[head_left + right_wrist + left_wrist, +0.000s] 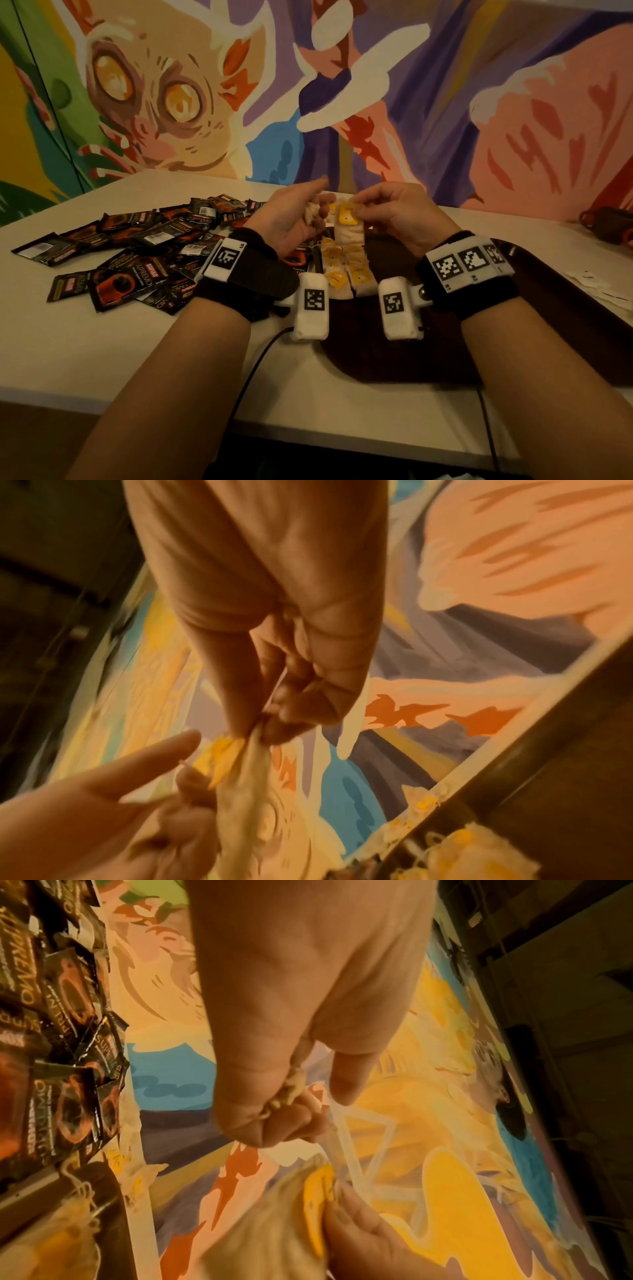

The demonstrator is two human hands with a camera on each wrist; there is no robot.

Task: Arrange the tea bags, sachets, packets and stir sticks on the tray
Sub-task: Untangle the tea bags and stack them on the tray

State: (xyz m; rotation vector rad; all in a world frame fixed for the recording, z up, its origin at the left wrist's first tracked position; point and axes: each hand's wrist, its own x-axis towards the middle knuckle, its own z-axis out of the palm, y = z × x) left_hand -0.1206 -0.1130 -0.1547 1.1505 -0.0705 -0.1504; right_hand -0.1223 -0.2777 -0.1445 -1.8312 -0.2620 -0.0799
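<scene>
Both hands hover over the far left end of the dark brown tray point(513, 308). My left hand point(310, 209) grips a crumpled pale tea bag point(312, 215), which shows between its curled fingers point(291, 1093) in the left wrist view. My right hand point(363, 210) pinches the top of another tea bag point(349, 229) with a yellow tag point(222, 753), which hangs down from the fingertips point(263, 729). Two rows of yellow-tagged tea bags point(346, 270) lie on the tray below the hands.
A heap of black coffee packets point(137, 246) covers the white table left of the tray. White sachets point(596, 284) lie to the tray's right. A reddish-brown object point(606, 222) sits at the far right. A painted wall stands close behind the table.
</scene>
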